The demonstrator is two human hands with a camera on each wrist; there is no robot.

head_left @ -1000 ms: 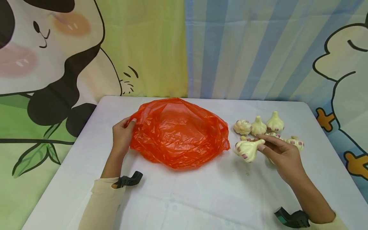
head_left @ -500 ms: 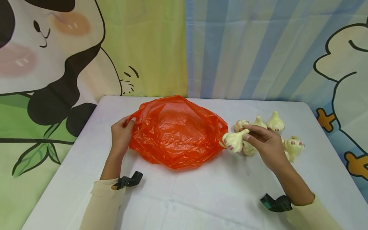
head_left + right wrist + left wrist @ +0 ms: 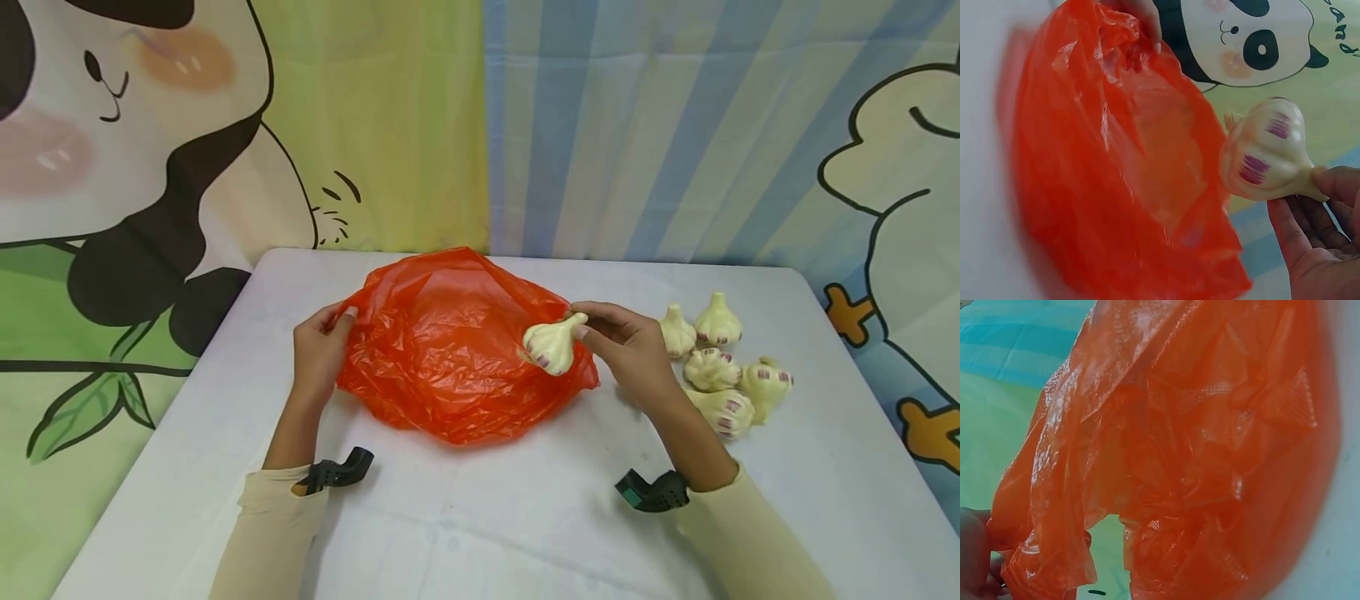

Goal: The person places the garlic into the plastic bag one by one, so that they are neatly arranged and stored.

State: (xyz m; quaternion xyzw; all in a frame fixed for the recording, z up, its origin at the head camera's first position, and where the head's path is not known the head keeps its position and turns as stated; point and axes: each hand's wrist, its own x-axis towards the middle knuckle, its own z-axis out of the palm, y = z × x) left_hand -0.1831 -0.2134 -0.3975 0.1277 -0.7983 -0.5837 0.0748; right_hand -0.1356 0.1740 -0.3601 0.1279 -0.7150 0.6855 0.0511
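Observation:
A red plastic bag (image 3: 450,358) lies crumpled on the table, its left edge pinched by my left hand (image 3: 318,354). In the left wrist view the bag (image 3: 1210,456) fills most of the picture, and part of the left hand (image 3: 975,556) shows at the lower left. My right hand (image 3: 626,350) pinches a garlic bulb (image 3: 551,344) by its stem, in front of the bag's right side. The right wrist view shows the purple-marked bulb (image 3: 1269,150) beside the bag's edge, with the fingers of the right hand (image 3: 1329,250) on its stem.
To the right of the right hand, several garlic bulbs (image 3: 712,369) sit clustered on the white table (image 3: 465,533). Behind the table hangs a cartoon-printed curtain (image 3: 420,125). Each wrist wears a black camera mount (image 3: 652,492).
My right hand has carried the garlic bulb leftward from the cluster to the front of the bag's right side. The left hand stays on the bag's left edge.

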